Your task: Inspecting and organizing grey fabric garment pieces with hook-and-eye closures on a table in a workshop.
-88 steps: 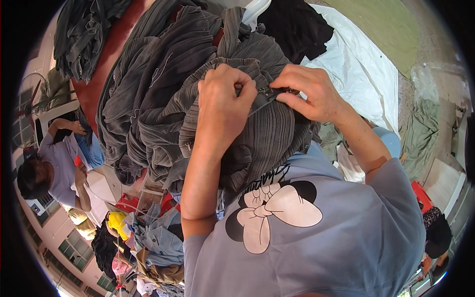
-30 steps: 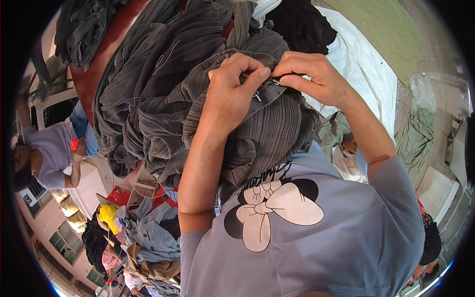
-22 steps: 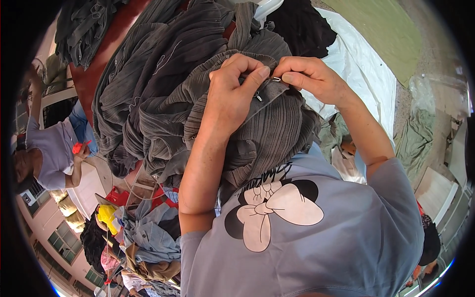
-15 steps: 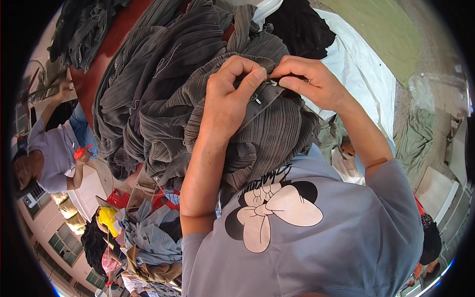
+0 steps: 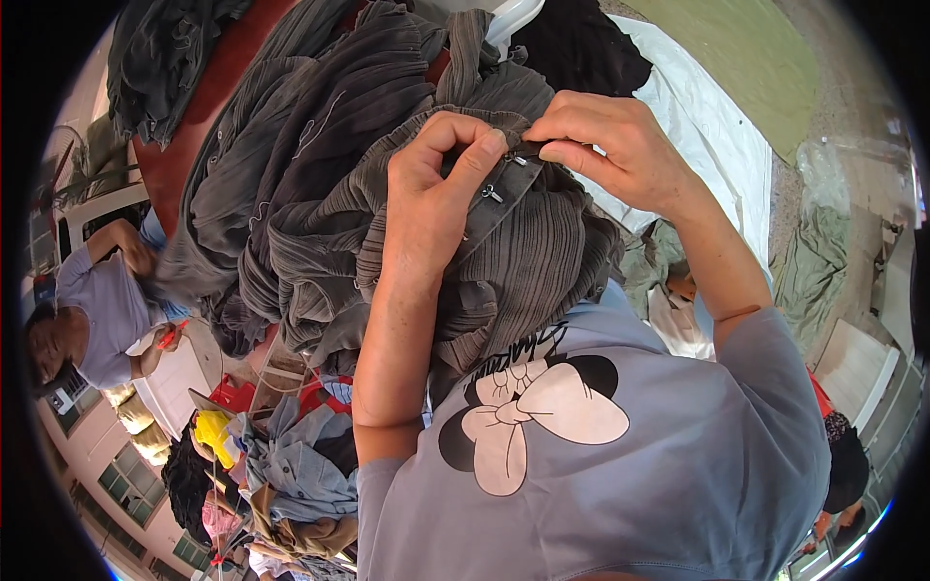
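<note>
A dark grey ribbed garment [image 5: 538,252] lies bunched before me, its flat dark band running between my hands. My left hand [image 5: 431,189] pinches the band's edge between thumb and bent forefinger. Close by on the right, my right hand [image 5: 615,145] pinches the same band's other side, its fingertips a little apart from the left thumb. Two small silver metal pieces show on the band: a metal fastener [image 5: 492,194] beside the left thumb, and another small clasp [image 5: 520,160] between the hands. The underside of the band is hidden.
More dark grey ribbed garments [image 5: 310,126] heap up on a red surface [image 5: 184,136]. A black cloth [image 5: 581,48] and a white sheet [image 5: 727,145] lie beyond my right hand. To the left, a person [image 5: 107,300] holds something red. Mixed clothes [image 5: 300,465] pile up lower left.
Both hands have shifted slightly left with the band still pinched, and the metal pieces moved along. The person at left has brought a raised arm down to the garment heap.
</note>
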Available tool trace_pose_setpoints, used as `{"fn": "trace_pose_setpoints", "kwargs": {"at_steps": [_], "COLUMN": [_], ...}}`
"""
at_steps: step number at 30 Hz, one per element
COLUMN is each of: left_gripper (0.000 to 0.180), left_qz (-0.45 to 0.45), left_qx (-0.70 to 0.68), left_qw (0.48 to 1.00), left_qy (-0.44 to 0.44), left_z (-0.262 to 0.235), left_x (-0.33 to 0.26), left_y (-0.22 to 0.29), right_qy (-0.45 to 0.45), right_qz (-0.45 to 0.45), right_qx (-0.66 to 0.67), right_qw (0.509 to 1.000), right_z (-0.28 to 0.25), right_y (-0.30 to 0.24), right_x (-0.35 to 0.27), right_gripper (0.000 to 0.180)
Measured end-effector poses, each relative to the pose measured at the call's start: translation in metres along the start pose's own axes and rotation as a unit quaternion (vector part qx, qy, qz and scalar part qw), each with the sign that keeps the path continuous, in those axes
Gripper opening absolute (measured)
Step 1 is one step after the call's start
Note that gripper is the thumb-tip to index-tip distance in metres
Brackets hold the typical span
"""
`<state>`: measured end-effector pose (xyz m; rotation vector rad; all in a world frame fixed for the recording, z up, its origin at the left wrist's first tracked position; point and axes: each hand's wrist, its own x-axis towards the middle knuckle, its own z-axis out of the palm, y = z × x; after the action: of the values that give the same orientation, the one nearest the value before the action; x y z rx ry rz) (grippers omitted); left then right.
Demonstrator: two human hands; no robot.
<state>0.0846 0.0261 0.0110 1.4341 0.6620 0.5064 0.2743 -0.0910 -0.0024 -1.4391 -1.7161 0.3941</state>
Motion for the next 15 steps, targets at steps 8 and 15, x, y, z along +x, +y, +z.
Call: {"fn": "trace_pose_setpoints", "kwargs": {"at_steps": [8,15], "left_gripper": [0.010,0.009], "left_qz": [0.013,0.018], "left_qx": [-0.013,-0.094], "left_qw": [1.000,0.995], "left_qy": [-0.009,0.033], "left_z": [-0.0008,-0.0061], "left_x": [0.0008,0.0017], "left_y": [-0.0009,-0.0018], "right_qy": [0.003,-0.032], "right_qz": [-0.043,0.011], "right_qx": [-0.046,0.060], "right_qw": [0.998,0.998], "right_z": [0.0034,0.0071], "right_y": [-0.0010,0.0050], "right_x": [0.0078,0.0078], "right_gripper": [0.015,0.010]}}
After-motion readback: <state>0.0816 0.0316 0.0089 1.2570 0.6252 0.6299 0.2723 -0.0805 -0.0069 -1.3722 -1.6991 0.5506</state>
